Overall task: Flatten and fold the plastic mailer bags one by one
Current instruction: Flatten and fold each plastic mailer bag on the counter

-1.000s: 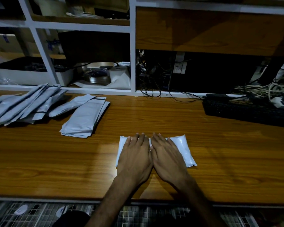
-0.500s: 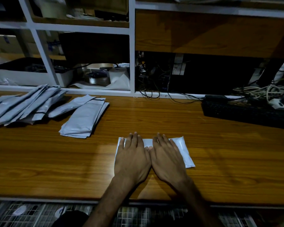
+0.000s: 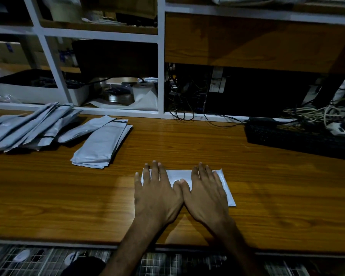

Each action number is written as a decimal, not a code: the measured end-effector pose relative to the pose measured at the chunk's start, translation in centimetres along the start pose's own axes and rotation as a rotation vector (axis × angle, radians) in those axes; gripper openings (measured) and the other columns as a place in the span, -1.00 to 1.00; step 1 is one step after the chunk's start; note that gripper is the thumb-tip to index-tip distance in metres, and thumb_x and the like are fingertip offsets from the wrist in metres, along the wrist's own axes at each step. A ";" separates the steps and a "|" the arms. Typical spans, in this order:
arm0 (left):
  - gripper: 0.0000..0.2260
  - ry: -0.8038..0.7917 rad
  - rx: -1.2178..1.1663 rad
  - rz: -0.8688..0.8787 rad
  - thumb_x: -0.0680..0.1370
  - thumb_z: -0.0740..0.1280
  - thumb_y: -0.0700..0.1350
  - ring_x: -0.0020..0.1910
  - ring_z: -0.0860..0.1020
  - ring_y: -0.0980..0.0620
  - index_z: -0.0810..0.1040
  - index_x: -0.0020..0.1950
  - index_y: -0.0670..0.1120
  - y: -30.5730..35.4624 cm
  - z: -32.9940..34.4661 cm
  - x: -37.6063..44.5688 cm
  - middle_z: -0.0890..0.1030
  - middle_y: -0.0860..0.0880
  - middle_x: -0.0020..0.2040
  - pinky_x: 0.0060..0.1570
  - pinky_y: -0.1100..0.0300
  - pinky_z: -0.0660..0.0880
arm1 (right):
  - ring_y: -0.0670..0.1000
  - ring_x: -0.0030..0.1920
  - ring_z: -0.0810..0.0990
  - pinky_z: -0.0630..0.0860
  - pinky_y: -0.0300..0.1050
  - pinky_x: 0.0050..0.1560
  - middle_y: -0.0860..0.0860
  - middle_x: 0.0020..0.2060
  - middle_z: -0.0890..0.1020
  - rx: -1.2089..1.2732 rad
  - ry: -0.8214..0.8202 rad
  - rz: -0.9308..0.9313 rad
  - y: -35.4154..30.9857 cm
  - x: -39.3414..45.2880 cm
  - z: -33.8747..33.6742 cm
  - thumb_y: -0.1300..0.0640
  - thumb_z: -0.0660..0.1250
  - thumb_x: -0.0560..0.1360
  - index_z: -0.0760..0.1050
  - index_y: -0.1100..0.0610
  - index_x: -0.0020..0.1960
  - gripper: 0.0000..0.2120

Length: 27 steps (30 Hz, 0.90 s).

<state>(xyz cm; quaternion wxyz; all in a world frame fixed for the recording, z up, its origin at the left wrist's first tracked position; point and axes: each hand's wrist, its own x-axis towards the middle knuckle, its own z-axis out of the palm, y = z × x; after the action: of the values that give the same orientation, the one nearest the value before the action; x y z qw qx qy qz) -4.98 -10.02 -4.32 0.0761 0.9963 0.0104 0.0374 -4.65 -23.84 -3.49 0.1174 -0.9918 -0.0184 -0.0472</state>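
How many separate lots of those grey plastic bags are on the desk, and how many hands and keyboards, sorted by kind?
Bag being pressed flat: 1, the mailer bag under the left hand and right hand.
Folded stack: 1.
Loose pile at the far left: 1; single bags too overlapped to count.
Hands: 2.
Black keyboard: 1.
Total: 6.

White mailer bag [image 3: 180, 174] on wood-grain brown table [image 3: 267, 192]
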 end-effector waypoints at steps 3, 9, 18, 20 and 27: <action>-0.21 -0.009 -0.025 -0.009 0.59 -0.25 0.32 0.68 -0.15 -0.13 -0.12 0.70 -0.13 -0.1 -0.3 -0.1 -0.11 -0.12 0.71 0.61 -0.24 -0.14 | 0.06 0.67 -0.05 -0.12 0.04 0.65 0.09 0.68 0.04 -0.002 0.018 0.022 0.2 -0.1 0.1 -0.40 -0.41 0.40 0.05 0.13 0.68 0.01; -0.18 -0.001 -0.025 -0.040 0.59 -0.22 0.41 0.68 -0.15 -0.12 -0.16 0.70 -0.09 -0.6 -0.3 -0.1 -0.10 -0.14 0.71 0.59 -0.29 -0.20 | 0.08 0.67 -0.11 -0.15 0.08 0.65 0.10 0.68 -0.02 -0.002 0.016 0.069 0.3 -0.2 -0.1 -0.47 -0.41 0.38 -0.01 0.09 0.69 0.05; -0.03 -0.015 -0.019 -0.056 0.49 -0.28 0.55 0.68 -0.18 -0.15 -0.19 0.70 -0.09 -2.1 -0.7 -0.1 -0.13 -0.12 0.71 0.58 -0.31 -0.22 | 0.10 0.67 -0.14 -0.15 0.10 0.65 0.08 0.68 -0.07 0.010 0.020 0.146 2.1 -0.2 -0.4 -0.68 -0.20 0.39 -0.08 0.08 0.70 0.13; -0.04 -0.019 -0.011 -0.061 0.51 -0.27 0.54 0.68 -0.19 -0.15 -0.20 0.70 -0.10 -2.5 -0.7 0.0 -0.14 -0.13 0.71 0.58 -0.30 -0.23 | 0.10 0.67 -0.13 -0.15 0.10 0.65 0.08 0.68 -0.06 0.013 0.025 0.153 2.2 -0.3 -0.5 -0.67 -0.21 0.39 -0.07 0.10 0.70 0.14; -0.16 -0.046 0.006 -0.075 0.59 -0.26 0.44 0.66 -0.26 -0.17 -0.28 0.68 -0.08 -4.4 -1.2 0.1 -0.26 -0.16 0.68 0.56 -0.30 -0.26 | 0.05 0.67 -0.12 -0.19 0.07 0.65 0.04 0.68 -0.07 -0.006 0.001 0.118 3.5 -0.3 -0.7 -0.44 -0.16 0.61 -0.11 0.10 0.69 -0.14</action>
<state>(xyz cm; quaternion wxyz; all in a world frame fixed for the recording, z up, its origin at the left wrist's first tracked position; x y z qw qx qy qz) -5.05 -5.47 -3.76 0.0745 0.9961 0.0464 0.0118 -4.84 -27.38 -3.67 0.1171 -0.9915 0.0403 -0.0408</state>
